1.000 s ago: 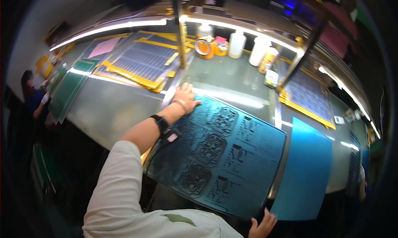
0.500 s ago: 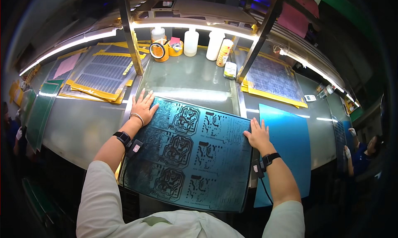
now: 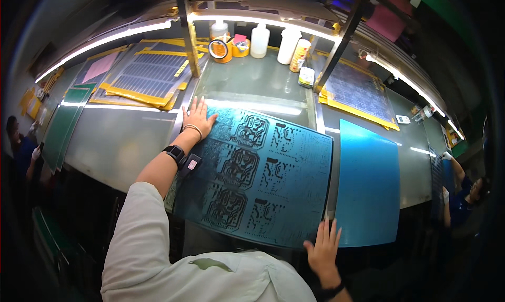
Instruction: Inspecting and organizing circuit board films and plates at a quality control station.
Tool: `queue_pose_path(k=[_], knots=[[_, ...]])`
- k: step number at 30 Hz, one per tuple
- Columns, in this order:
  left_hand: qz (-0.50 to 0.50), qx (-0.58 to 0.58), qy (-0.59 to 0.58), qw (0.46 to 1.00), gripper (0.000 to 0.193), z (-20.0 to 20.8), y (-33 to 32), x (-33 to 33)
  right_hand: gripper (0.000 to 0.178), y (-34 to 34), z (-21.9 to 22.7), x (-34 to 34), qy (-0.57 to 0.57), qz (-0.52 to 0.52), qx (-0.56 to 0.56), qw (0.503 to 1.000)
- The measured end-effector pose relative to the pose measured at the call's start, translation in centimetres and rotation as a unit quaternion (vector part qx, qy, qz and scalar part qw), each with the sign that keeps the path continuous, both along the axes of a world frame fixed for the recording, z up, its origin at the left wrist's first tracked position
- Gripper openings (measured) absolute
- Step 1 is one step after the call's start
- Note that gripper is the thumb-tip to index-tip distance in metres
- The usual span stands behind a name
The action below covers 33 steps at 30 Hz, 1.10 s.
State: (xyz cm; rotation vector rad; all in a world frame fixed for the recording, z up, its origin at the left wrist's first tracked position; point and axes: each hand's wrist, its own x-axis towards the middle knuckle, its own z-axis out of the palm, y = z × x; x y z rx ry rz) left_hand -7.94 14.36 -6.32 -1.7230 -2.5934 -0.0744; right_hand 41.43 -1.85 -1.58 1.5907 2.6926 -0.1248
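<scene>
A large blue-teal circuit panel (image 3: 302, 175) with dark trace patterns lies on the bench in front of me, its near edge close to my body. My left hand (image 3: 197, 119) rests flat on its far left corner, fingers spread. By the near right corner is my right hand (image 3: 324, 252), fingers stretched out and holding nothing. Its fingertips are near the panel edge; whether they touch it I cannot tell. Just right of the panel lies a plain blue sheet (image 3: 369, 189).
Yellow-edged films lie at the back left (image 3: 152, 73) and back right (image 3: 357, 91). Green boards (image 3: 66, 128) are at the far left. A white bottle (image 3: 259, 41) and an orange tape roll (image 3: 221, 49) stand between shelf posts. Co-workers are at both sides.
My right hand has left the panel's far right edge and come down to its near right corner. The left hand stays on the far left corner. The whole view has shifted slightly.
</scene>
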Motion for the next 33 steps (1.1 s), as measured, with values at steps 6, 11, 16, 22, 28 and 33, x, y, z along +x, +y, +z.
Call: queue_pose_path(k=[6,11,16,22,28,33], knots=[[-0.06,0.03,0.007,0.998,0.08,0.1,-16.7,3.5,0.052,-7.3,-1.8,2.6,0.263,-0.165,-0.085,0.947],[-0.031,0.069,0.007,0.997,0.068,1.3,-31.1,6.6,0.043,-3.4,-5.2,3.1,0.729,-0.279,-0.373,0.502],[0.228,0.252,-0.394,0.854,0.037,-0.3,-32.8,5.5,0.037,0.1,-3.4,3.2,0.682,-0.277,-0.558,0.383],[0.314,0.302,-0.755,0.49,0.028,-2.3,-29.0,2.9,0.044,-0.6,2.6,1.4,0.663,-0.182,-0.468,0.554],[0.149,0.271,-0.842,0.443,0.025,2.4,-25.7,4.8,0.051,-4.1,8.1,5.8,0.714,-0.118,-0.37,0.583],[-0.382,0.153,-0.872,0.267,0.046,15.9,-14.7,11.8,0.043,-1.9,8.0,14.3,0.8,-0.12,-0.12,0.575]])
